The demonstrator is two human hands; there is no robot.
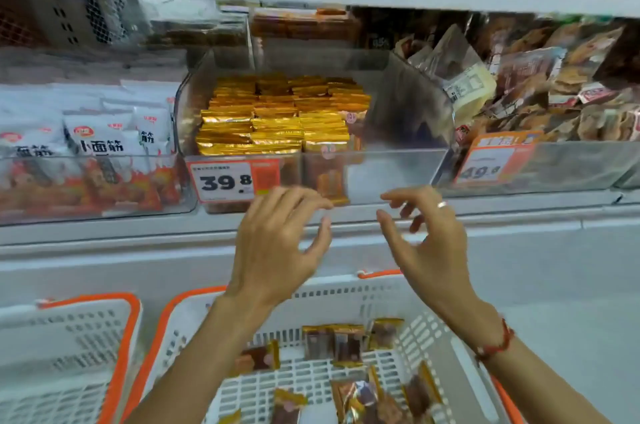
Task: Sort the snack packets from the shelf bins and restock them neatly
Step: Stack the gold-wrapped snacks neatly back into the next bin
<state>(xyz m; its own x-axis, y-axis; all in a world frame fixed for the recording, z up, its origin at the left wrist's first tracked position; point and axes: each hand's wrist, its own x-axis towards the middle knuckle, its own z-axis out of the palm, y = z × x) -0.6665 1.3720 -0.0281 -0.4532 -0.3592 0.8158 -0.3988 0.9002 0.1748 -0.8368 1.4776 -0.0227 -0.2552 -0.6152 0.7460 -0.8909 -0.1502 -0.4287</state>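
Clear bin (pixel 398 104): gold packets (pixel 277 115) stacked left. Left hand (pixel 277 243), right hand (pixel 426 236): released, fingers loose, before bin. Basket (pixel 346 292) below: loose packets (pixel 332 342).

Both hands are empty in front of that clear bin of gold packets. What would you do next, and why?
Probably lower one hand, say the right hand, into the white basket for a loose packet. Both it and the left hand hold nothing, and the clear bin has open space right of the gold stacks.

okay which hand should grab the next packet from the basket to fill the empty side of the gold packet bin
Right, probably. The right hand hangs empty before the clear bin's bare right side, above the basket's packets. The left hand, also empty, faces the stacked gold packets.
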